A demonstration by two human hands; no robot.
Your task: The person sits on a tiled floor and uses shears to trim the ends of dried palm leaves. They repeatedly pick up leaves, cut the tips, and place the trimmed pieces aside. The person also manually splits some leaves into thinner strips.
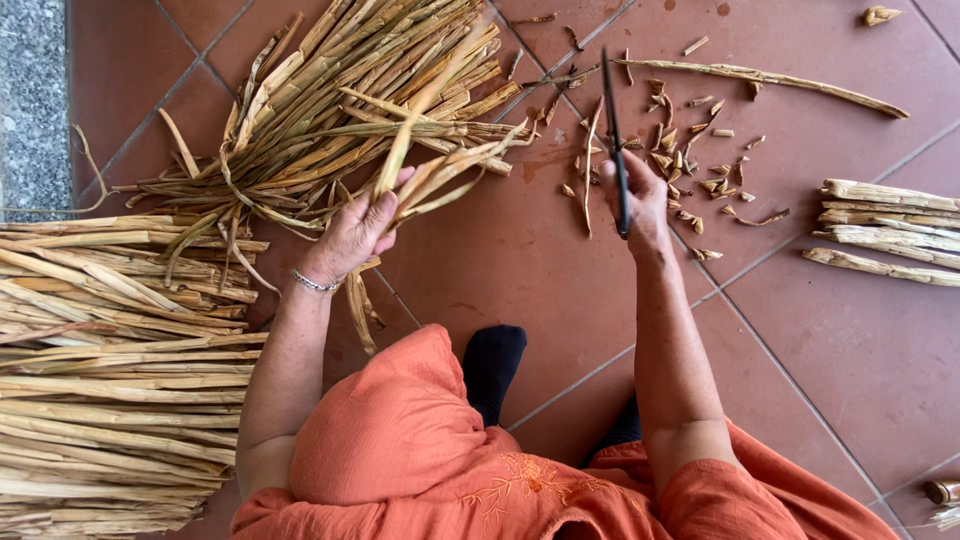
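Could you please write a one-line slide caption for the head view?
Left hand grips dried reed stalks; right hand holds a dark knife over terracotta floor tiles.

Straw-yellow reeds [330, 90]; terracotta floor tiles [850, 340] (grey grout).

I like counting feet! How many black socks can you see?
2. One black sock is on the tiles between the arms; the other peeks out under the right forearm, mostly hidden.
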